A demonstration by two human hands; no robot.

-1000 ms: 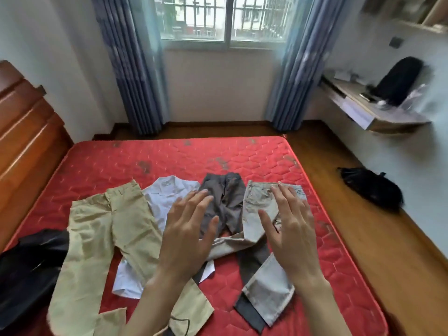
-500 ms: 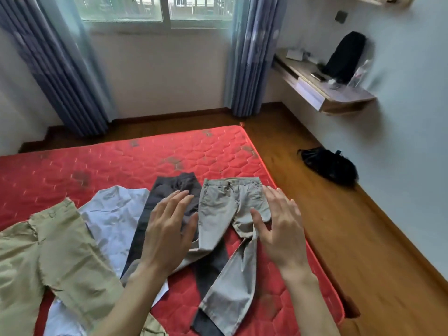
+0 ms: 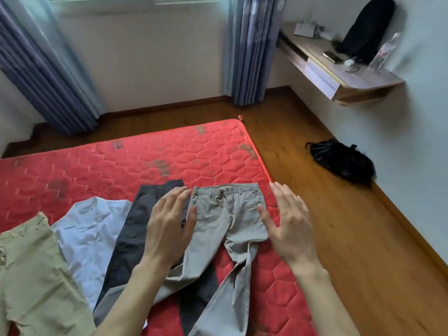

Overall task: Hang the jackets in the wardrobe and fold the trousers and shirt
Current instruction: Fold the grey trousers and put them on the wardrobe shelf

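Grey trousers between open hands

A black bag lies on the wooden floor against the wall. A wall-mounted shelf carries a black backpack, a phone and a clear bottle. Blue curtains hang past the red mattress's far corner.

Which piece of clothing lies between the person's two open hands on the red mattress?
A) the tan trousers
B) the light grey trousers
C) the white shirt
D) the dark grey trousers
B: the light grey trousers lie waistband up between the left hand and the right hand, both with straight fingers; the dark grey trousers and the white shirt lie further to the left.
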